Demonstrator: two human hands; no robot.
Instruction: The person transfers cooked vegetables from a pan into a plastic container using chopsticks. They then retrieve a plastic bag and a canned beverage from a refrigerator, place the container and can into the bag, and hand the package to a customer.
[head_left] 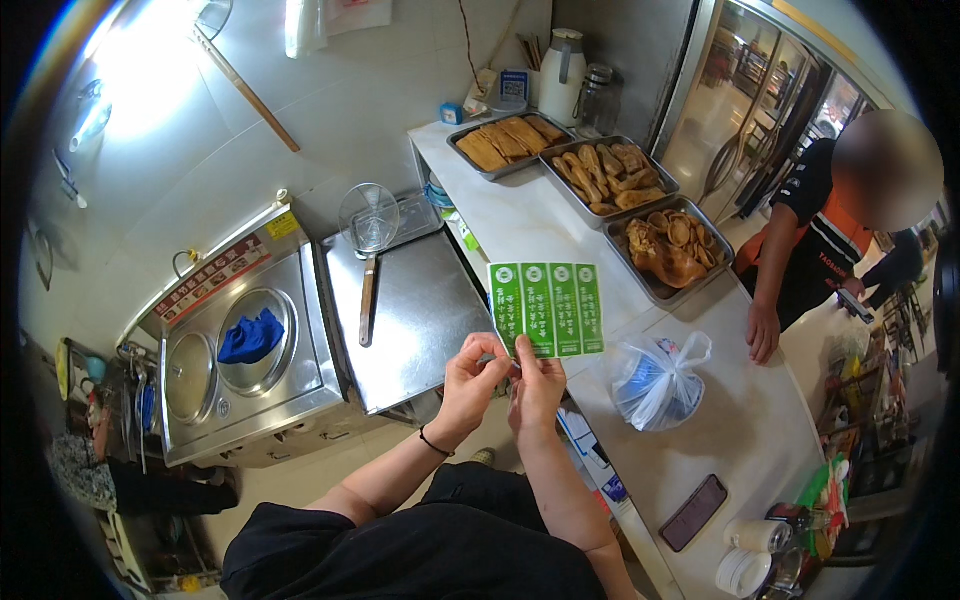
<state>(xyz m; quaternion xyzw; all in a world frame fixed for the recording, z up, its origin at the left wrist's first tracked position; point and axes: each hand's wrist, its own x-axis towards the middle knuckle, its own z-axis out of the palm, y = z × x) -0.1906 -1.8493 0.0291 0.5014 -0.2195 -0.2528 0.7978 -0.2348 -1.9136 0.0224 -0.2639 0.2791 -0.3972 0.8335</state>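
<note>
A sheet of green and white stickers point(546, 308), marked off in upright strips, is held up in front of me over the counter's near edge. My right hand point(537, 390) pinches its lower edge, the thumb lying on the printed face. At the sheet's lower left corner, my left hand point(474, 384) has thumb and fingers closed together on the edge. The tips of the left fingers partly hide that corner. To the right of the sheet, a tied white plastic bag point(662, 382) with something blue inside rests on the counter.
Metal trays of brown food point(612, 176) line the white counter's point(520, 225) far side. A phone point(693, 513) lies nearer. At left are a strainer point(369, 225) on a steel top and a blue cloth point(251, 337) on a round lid. Across the counter stands a person point(835, 215).
</note>
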